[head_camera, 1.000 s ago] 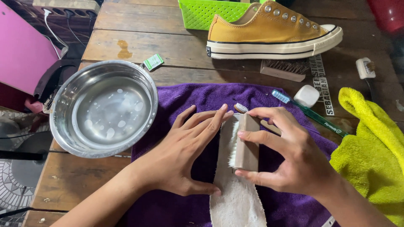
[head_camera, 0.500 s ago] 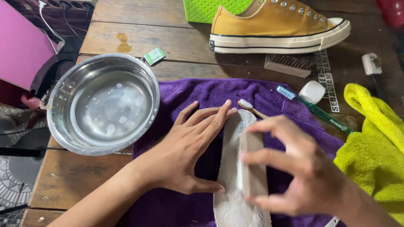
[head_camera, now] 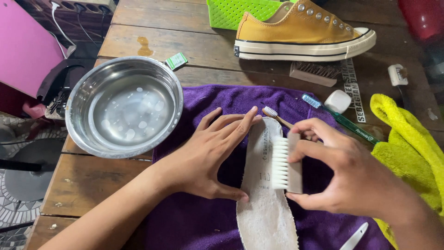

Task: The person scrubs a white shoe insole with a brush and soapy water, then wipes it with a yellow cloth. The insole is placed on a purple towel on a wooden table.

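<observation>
Insole [head_camera: 266, 213], pale grey and worn, lies lengthwise on the purple towel [head_camera: 222, 99], its heel end running off the bottom of the view. The right hand [head_camera: 351, 178] is closed around a small scrub brush [head_camera: 286, 163], thumb below and fingers over the top, with the white bristles turned sideways against the insole's right edge. The left hand [head_camera: 210, 155] lies flat and spread on the towel, its fingertips and thumb pressing the insole's left edge; it holds nothing. Just past the insole's toe rests a wooden-handled toothbrush [head_camera: 274, 115], and farther right a green toothbrush [head_camera: 344, 121] beside a small white block [head_camera: 337, 101], perhaps soap, though that is hard to tell. A yellow cloth [head_camera: 407, 143] is bunched at the towel's right side. To the left, touching the towel's edge, stands a steel bowl [head_camera: 76, 118] holding shallow soapy water. All this sits on a weathered plank table [head_camera: 185, 41], whose left edge drops to a tiled floor. At the far side lie a mustard canvas shoe [head_camera: 300, 32], a wooden brush [head_camera: 314, 73] under it, and a green basket [head_camera: 229, 11]; bare planks lie between bowl and shoe.
</observation>
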